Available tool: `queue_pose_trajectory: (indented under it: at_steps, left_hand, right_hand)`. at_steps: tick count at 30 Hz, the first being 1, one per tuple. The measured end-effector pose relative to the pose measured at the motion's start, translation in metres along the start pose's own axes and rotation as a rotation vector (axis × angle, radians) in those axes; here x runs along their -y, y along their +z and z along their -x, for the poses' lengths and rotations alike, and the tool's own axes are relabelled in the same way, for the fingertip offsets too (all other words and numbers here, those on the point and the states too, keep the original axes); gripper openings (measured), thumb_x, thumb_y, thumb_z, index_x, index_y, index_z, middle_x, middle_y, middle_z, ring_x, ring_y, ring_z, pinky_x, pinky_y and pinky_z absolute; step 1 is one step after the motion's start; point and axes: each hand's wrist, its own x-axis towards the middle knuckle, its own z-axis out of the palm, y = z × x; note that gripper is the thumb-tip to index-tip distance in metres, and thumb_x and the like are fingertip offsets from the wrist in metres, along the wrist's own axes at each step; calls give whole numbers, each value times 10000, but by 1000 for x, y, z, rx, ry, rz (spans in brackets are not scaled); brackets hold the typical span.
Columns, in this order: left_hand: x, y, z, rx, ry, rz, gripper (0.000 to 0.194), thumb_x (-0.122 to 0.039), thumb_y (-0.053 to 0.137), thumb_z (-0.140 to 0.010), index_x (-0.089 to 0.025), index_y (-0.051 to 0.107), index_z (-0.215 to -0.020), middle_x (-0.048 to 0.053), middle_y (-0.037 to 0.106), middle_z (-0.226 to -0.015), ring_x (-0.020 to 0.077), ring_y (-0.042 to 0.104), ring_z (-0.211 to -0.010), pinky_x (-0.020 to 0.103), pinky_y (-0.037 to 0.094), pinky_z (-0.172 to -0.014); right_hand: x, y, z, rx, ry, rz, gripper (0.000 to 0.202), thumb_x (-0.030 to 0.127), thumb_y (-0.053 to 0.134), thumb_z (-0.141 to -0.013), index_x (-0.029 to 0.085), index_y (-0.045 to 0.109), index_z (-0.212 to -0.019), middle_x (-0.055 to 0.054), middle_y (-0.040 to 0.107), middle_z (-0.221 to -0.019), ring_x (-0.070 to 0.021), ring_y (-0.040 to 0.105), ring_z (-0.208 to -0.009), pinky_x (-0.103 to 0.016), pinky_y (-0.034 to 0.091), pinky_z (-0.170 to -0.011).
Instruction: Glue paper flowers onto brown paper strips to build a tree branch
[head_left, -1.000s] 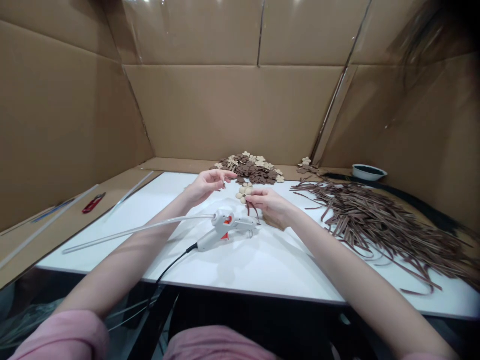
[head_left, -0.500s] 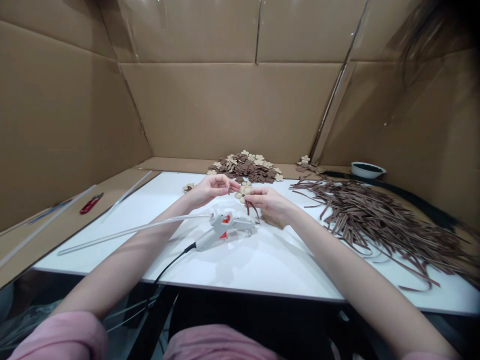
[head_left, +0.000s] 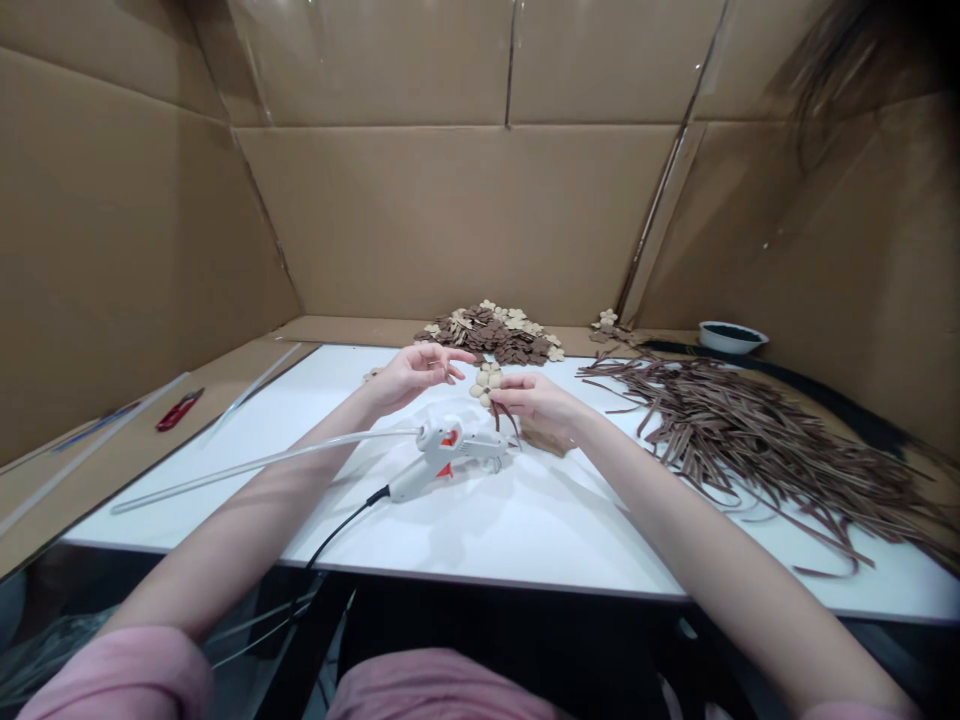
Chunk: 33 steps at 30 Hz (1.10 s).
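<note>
A cream flower cutout [head_left: 484, 388] is pinched between the fingertips of my right hand [head_left: 536, 397]. Thin brown strips [head_left: 511, 418] hang below it from the same fingers. My left hand [head_left: 421, 374] is just left of the flower, apart from it, its index finger stretched out. Thumb and another finger come together around a small dark bit too tiny to name. Below both hands, a white glue gun [head_left: 439, 455] with an orange trigger stands on the white board [head_left: 480, 540], its nozzle pointing right. A long clear glue stick [head_left: 262, 468] sticks out of its back.
At the back lies a heap of brown and cream flowers [head_left: 499, 335]. Many brown strips [head_left: 750, 430] spread on the right, near a white bowl [head_left: 733, 338]. A tan piece [head_left: 547, 440] sits under my right hand. A red cutter [head_left: 180, 410] lies left; cardboard walls [head_left: 450, 220] enclose the table.
My left hand has drawn back slightly to the left, away from the flower, and its index finger now extends. My right hand still holds the flower in nearly the same place.
</note>
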Motion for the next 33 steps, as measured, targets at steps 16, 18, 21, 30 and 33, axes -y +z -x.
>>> queue_pose_trajectory:
  at_steps: [16,18,21,30,33]
  left_hand:
    - [3,14,1,52,-40,205,214,-193,816,-712,-124,618,-757,161,661,-1231,222,699,-947,346,518,-852]
    - [3,14,1,40,-45,200,221,-194,818,-709,-121,614,-754,165,672,-1209,194,703,-875,322,521,-816]
    - [4,15,1,45,-52,206,220,-195,817,-710,-124,614,-757,166,687,-1180,211,702,-903,339,520,-831]
    - [6,8,0,40,-63,196,242,-197,842,-681,-124,627,-766,144,731,-1049,232,698,-972,338,502,-888]
    - [4,5,-1,10,-28,187,261,-206,857,-662,-123,627,-755,133,736,-1002,205,701,-939,311,501,-895]
  right_hand:
    - [0,1,4,104,-15,26,219,292,796,-703,134,743,-844,-58,703,-822,-143,627,-757,-293,480,-782]
    - [0,2,5,101,-9,29,222,301,800,-698,132,738,-829,-59,704,-816,-146,627,-758,-294,479,-777]
    - [0,2,5,128,-10,15,236,307,809,-686,133,736,-827,-58,705,-822,-147,627,-753,-299,482,-774]
    - [2,3,7,139,-21,25,237,303,803,-690,134,735,-841,-53,699,-803,-151,627,-743,-285,485,-738]
    - [1,2,5,124,-19,40,229,315,803,-690,136,727,-811,-45,692,-771,-149,626,-731,-289,488,-746]
